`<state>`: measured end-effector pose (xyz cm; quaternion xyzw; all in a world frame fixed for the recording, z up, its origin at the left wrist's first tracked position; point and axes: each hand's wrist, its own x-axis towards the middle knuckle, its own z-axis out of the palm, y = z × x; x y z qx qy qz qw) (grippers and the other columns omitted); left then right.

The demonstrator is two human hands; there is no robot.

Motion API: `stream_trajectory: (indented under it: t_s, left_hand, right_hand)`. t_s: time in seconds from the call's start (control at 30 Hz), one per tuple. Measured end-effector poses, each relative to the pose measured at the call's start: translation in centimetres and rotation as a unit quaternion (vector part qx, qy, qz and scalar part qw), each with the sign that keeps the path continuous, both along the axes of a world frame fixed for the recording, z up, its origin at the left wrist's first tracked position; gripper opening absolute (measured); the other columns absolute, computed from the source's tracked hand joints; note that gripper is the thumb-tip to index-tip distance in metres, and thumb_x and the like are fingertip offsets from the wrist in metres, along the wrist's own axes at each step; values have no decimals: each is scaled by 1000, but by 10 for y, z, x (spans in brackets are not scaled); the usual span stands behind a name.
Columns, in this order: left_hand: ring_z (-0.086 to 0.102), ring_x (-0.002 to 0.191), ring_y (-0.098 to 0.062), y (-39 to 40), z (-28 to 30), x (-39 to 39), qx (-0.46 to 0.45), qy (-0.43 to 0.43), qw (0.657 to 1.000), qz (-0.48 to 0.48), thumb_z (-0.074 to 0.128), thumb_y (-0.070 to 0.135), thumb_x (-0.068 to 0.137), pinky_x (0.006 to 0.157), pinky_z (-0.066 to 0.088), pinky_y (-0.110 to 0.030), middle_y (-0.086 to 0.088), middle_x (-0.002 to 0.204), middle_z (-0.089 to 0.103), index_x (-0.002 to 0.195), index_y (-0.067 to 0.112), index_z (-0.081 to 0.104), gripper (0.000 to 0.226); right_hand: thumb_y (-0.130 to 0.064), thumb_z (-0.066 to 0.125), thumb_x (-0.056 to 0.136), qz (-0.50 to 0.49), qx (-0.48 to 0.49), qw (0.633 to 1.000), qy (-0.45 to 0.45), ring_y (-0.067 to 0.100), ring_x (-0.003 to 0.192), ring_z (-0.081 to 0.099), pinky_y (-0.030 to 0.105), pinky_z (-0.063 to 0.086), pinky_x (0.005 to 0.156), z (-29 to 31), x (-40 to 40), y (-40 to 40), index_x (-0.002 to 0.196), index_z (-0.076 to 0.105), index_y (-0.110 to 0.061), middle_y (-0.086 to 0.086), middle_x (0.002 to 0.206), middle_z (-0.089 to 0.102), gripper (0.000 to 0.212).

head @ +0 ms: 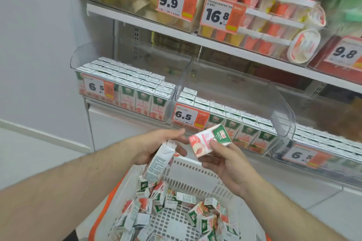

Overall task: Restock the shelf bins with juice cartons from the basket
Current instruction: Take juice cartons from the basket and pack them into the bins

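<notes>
— White shelving fills the view; which bin should the person aim for?

— Take the clear plastic middle bin [231, 92] with the 6.5 tag as the landmark. It holds a single layer of small green-topped cartons with room above them. The bin to its left [125, 88] is packed nearly level with pink-fronted cartons.

— And what is in the hands?

— The left hand [156, 145], just below the middle bin's front, has its fingers curled round a small white juice carton with printed back panel [158, 160], which hangs tilted, top up. The right hand [225, 162] pinches a pink-and-green peach juice carton [209, 141] between thumb and fingers, lying on its side just in front of that bin's price tag [184, 116].

— Where is the rest of the stock?

— In the white slotted plastic basket with orange rim [195, 168], directly below the middle bin, loose cartons lie jumbled on its floor.

— How should this step go?

— The peach print seems to match the left bin rather than the middle one, so checking the flavour first looks wise. Each carton probably wants turning upright, green band up and face forward, then setting down squarely so the row stays flush.
</notes>
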<state>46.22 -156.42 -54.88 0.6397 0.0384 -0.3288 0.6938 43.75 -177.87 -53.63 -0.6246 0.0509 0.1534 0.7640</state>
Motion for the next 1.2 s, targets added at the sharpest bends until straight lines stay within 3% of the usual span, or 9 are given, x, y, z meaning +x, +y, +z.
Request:
stream_trajectory:
  t_s: [0.1, 0.2, 0.33, 0.47, 0.63, 0.73, 0.87, 1.03, 1.2]
  left_hand:
    - [61, 57, -14, 5, 7, 4, -6, -50, 998, -39, 66, 58, 78, 61, 48, -28, -3, 84, 70, 103, 12, 69, 52]
    - [64, 78, -23, 8, 4, 9, -12, -97, 994, -51, 75, 48, 72, 75, 49, -34, -14, 97, 68, 107, 7, 70, 54]
    - [67, 78, -23, 20, 9, 16, -45, -128, 991, -16, 71, 24, 71, 73, 52, -33, -16, 100, 72, 100, 13, 75, 31]
    - [68, 80, -14, 42, 26, 22, -18, -210, 977, 5, 70, 22, 71, 75, 50, -27, -5, 95, 74, 102, 17, 74, 31]
    - [69, 88, -7, 64, 42, 32, 23, -300, 951, 71, 67, 0, 88, 79, 53, -19, 3, 96, 75, 107, 28, 70, 34]
    - [68, 89, -12, 74, 45, 39, 16, -305, 943, 130, 65, -1, 89, 82, 54, -28, -4, 101, 74, 110, 39, 66, 45]
    - [59, 67, -2, 85, 46, 53, 128, -336, 904, 233, 69, 19, 88, 64, 45, -21, 5, 83, 65, 122, 45, 61, 44]
    - [59, 110, -23, 99, 42, 64, 319, -280, 839, 340, 65, 42, 86, 96, 47, -38, 7, 103, 64, 134, 39, 52, 49]
    - [57, 117, -25, 101, 41, 67, 448, -254, 806, 293, 57, 66, 82, 94, 49, -42, 3, 125, 64, 139, 41, 44, 64]
  right_hand:
    - [-28, 67, 75, 15, -9, 1000, -19, 23, 69, 68, 31, 55, 62, 3, 3, 8, 109, 60, -2, 16, 86, 73, 44]
    - [-32, 69, 73, 34, -18, 999, -34, 24, 71, 69, 31, 57, 64, 2, 8, 18, 111, 60, -2, 18, 90, 73, 49]
    - [-33, 80, 69, 58, -50, 994, -77, 26, 79, 69, 32, 57, 68, 15, 21, 32, 108, 63, -5, 16, 93, 73, 51]
    - [-23, 80, 65, 89, -100, 977, -164, 22, 80, 67, 35, 55, 72, 41, 41, 48, 98, 71, -12, 14, 88, 73, 36]
    - [-18, 86, 75, 88, -320, 888, -319, 9, 75, 67, 28, 56, 67, 77, 60, 86, 96, 71, -26, -4, 88, 73, 28]
    - [-24, 87, 74, 78, -384, 841, -374, 0, 82, 65, 18, 53, 69, 89, 72, 107, 101, 70, -32, -17, 89, 71, 33]
    - [-17, 84, 75, 95, -438, 775, -445, 2, 86, 62, 15, 49, 73, 107, 93, 123, 102, 68, -32, -19, 91, 69, 35]
    - [-18, 74, 81, 82, -557, 687, -459, 18, 90, 59, 35, 50, 78, 123, 146, 145, 107, 57, -28, -7, 96, 63, 33]
    - [-22, 66, 83, 91, -693, 595, -397, 28, 85, 55, 36, 49, 72, 115, 208, 161, 115, 51, -21, 7, 102, 64, 35]
